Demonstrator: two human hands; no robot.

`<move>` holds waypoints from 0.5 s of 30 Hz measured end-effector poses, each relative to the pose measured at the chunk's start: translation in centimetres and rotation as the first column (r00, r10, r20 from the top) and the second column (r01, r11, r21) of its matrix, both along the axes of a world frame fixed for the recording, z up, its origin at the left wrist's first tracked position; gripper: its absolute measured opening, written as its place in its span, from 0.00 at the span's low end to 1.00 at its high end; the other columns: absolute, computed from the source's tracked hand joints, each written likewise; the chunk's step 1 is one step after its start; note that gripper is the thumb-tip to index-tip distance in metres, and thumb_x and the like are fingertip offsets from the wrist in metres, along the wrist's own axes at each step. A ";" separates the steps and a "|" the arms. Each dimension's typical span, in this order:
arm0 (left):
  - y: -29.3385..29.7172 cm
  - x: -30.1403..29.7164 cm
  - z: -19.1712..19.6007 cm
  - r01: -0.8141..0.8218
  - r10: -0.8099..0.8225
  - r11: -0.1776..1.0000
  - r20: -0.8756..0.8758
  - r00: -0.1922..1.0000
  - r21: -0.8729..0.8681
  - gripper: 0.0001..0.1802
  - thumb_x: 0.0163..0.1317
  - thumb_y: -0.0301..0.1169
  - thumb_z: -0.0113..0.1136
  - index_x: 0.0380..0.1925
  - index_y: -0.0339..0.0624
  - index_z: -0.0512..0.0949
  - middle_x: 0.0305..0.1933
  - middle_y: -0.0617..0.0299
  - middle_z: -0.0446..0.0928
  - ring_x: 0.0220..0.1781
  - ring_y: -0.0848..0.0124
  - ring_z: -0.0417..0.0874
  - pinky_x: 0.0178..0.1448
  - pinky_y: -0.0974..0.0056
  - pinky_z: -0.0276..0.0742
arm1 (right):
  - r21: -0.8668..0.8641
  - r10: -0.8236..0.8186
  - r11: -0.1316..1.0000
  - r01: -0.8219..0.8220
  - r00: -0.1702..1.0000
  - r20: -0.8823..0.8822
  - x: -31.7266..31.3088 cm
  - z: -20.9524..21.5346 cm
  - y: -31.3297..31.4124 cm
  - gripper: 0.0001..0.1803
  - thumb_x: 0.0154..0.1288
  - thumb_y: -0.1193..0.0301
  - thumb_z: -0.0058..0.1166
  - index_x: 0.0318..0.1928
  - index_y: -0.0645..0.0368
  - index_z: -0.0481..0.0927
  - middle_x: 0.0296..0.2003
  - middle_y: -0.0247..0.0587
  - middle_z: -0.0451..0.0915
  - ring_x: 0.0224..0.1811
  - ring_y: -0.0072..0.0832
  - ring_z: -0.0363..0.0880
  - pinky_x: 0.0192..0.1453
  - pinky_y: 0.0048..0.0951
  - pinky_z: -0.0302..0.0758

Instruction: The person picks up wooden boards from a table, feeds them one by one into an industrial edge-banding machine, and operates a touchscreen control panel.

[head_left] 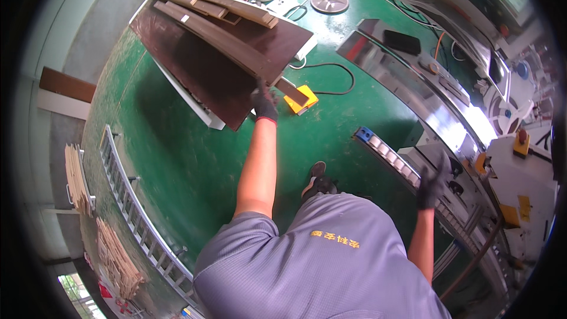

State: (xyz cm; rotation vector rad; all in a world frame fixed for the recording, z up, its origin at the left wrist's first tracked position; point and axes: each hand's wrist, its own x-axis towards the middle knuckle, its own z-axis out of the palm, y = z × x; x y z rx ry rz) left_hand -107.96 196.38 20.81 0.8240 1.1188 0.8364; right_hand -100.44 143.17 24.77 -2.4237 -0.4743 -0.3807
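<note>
At 8 o'clock, a long silver rack (131, 197) sits on the green floor (177, 159). At 11 o'clock, a long brown board (225, 45) lies over a big dark sheet (183, 53). The left hand (264, 104), in a dark glove, is at the board's near end; I can't tell if its fingers pinch it. A yellow pedal (302, 95) sits near 1 o'clock. At 3 o'clock runs a row of white blocks (391, 156). The gloved right hand (433, 186), fingers spread, is near them.

planks (220, 40) left of machine (446, 103)
</note>
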 end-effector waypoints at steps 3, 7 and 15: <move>1.8 -0.2 -2.7 0.304 -0.242 0.935 0.298 0.923 -0.181 0.23 0.63 0.55 0.65 0.27 0.47 0.76 0.19 0.70 0.70 0.18 0.76 0.69 0.22 0.68 0.64 | -0.013 0.263 0.962 -0.272 0.942 -0.206 2.0 5.2 16.3 0.35 0.62 0.65 0.63 0.69 0.52 0.67 0.65 0.51 0.70 0.64 0.50 0.73 0.66 0.44 0.73; 1.6 0.0 -5.2 0.230 -0.221 0.973 0.309 0.925 0.008 0.15 0.70 0.40 0.59 0.26 0.45 0.77 0.21 0.69 0.72 0.22 0.79 0.72 0.27 0.70 0.66 | -0.038 0.538 0.829 -0.558 0.813 -0.223 2.1 7.6 31.4 0.32 0.64 0.60 0.60 0.67 0.52 0.70 0.62 0.51 0.74 0.60 0.50 0.77 0.61 0.45 0.75; -15.7 -7.4 -3.6 0.821 -0.710 0.564 0.452 0.540 -0.096 0.15 0.71 0.42 0.60 0.42 0.40 0.81 0.38 0.65 0.81 0.38 0.75 0.78 0.49 0.65 0.76 | -0.133 0.506 0.733 -0.667 0.666 -0.548 1.8 -2.6 40.5 0.31 0.68 0.50 0.51 0.63 0.57 0.73 0.42 0.62 0.83 0.49 0.56 0.81 0.56 0.51 0.75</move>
